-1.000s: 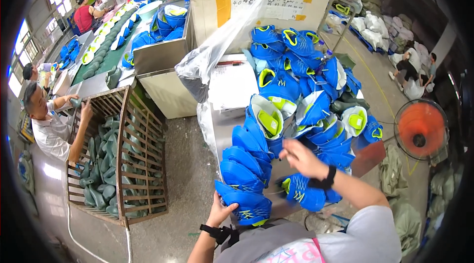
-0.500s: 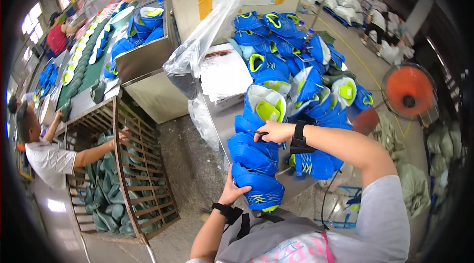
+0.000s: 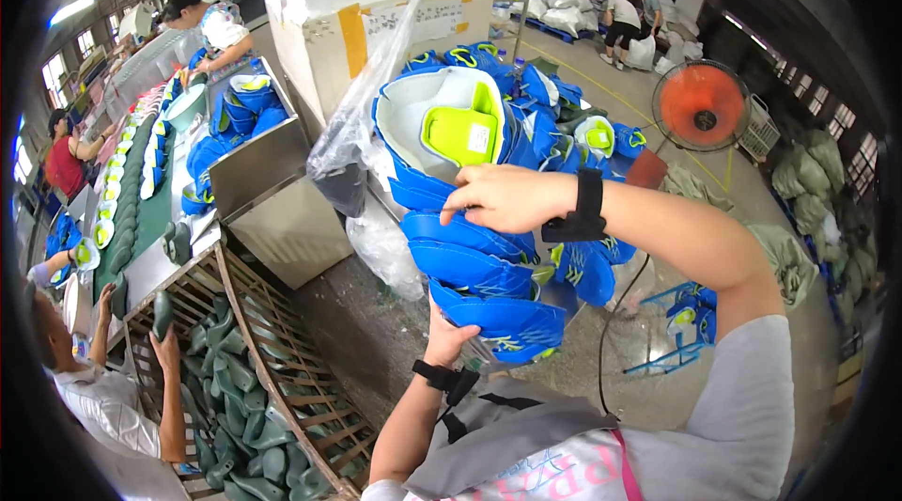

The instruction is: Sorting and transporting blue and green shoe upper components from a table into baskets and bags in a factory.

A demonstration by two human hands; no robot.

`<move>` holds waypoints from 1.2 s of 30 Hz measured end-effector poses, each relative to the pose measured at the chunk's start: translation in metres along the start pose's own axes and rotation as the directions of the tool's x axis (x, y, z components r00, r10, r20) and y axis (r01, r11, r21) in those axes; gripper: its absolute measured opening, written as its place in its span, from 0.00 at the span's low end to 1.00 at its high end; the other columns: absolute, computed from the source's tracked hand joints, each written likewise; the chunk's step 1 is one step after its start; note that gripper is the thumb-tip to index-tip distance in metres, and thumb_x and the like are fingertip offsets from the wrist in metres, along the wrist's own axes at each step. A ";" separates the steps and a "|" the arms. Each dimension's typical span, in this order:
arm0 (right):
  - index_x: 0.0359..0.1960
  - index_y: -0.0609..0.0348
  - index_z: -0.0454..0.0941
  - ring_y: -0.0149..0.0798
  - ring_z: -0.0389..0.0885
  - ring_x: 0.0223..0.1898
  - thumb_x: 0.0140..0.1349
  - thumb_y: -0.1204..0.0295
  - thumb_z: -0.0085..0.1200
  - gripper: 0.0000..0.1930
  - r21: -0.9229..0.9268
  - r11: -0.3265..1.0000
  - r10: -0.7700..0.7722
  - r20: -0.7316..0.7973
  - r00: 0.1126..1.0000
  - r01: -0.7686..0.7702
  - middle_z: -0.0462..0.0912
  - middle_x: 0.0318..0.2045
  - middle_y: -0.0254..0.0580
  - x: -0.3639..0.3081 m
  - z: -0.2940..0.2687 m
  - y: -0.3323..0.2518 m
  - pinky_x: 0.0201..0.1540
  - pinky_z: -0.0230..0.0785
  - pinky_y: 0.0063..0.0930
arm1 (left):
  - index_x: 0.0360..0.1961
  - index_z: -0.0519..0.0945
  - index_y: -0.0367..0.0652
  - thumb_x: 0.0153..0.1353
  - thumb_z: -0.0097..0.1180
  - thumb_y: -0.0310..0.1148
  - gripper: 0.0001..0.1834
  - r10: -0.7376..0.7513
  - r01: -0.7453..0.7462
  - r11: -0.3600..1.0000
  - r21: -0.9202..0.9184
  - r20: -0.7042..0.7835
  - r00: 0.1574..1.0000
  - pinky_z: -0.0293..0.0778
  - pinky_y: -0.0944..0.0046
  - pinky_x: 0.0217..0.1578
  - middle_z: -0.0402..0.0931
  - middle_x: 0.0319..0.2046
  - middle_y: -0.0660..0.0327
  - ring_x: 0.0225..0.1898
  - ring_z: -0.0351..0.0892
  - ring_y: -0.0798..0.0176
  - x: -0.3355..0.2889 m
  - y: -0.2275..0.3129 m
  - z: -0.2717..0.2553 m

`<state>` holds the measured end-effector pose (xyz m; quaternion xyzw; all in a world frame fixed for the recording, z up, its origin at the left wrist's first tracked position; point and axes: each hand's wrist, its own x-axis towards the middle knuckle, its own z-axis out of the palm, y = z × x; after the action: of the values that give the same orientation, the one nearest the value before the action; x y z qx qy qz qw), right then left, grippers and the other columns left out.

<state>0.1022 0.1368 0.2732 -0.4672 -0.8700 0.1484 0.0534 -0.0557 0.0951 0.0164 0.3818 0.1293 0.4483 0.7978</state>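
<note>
A nested stack of blue shoe uppers [image 3: 479,261] rises in front of me, the topmost showing a white lining and a lime-green insole. My left hand [image 3: 445,332] is closed round the bottom upper, thumb on its outer side and fingers behind it. Over the stack, just below the topmost upper's opening, lies my right hand [image 3: 503,202] with its fingers curled. Whatever it holds is hidden by the fingers. More blue uppers [image 3: 554,116] are heaped on the table behind the stack.
A slatted cart [image 3: 282,360] full of dark green shoe lasts [image 3: 244,407] stands at left; a co-worker [image 3: 103,398] handles lasts beside it. A conveyor [image 3: 141,191] carries shoes and lasts. An orange fan [image 3: 700,104] stands at right. A plastic bag [image 3: 343,153] hangs by the table.
The stack now sits higher and nearer in view. A dark thin tool seen in my right hand earlier no longer shows. The co-worker at the cart has lifted a last.
</note>
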 end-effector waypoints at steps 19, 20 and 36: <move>0.39 0.49 0.77 0.48 0.68 0.45 0.48 0.72 0.53 0.14 -0.072 0.771 -0.627 -0.253 0.736 0.632 0.69 0.41 0.45 0.253 0.055 -0.106 0.47 0.65 0.35 | 0.65 0.34 0.45 0.26 0.73 0.28 0.69 0.587 -0.318 0.778 0.541 -0.447 0.675 0.58 0.57 0.56 0.51 0.58 0.56 0.57 0.55 0.57 -0.061 0.165 -0.137; 0.40 0.49 0.76 0.49 0.67 0.46 0.49 0.73 0.53 0.14 -0.061 0.747 -0.648 -0.286 0.706 0.662 0.69 0.41 0.45 0.273 0.059 -0.104 0.46 0.65 0.36 | 0.65 0.34 0.45 0.27 0.72 0.27 0.68 0.633 -0.297 0.733 0.612 -0.454 0.627 0.58 0.57 0.56 0.51 0.57 0.56 0.57 0.56 0.57 -0.052 0.173 -0.148; 0.39 0.47 0.76 0.50 0.71 0.41 0.54 0.74 0.49 0.11 -0.097 0.724 -0.515 -0.735 0.441 0.683 0.72 0.36 0.45 0.688 -0.121 0.054 0.43 0.65 0.37 | 0.65 0.35 0.45 0.34 0.65 0.18 0.61 0.776 -0.367 0.502 0.783 -0.221 0.590 0.64 0.60 0.53 0.53 0.58 0.51 0.55 0.60 0.56 0.279 0.491 -0.328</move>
<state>-0.2104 0.7602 0.3402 -0.1362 -0.8618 0.0168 0.4884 -0.3805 0.6347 0.1890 0.5125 0.3612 0.7091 0.3226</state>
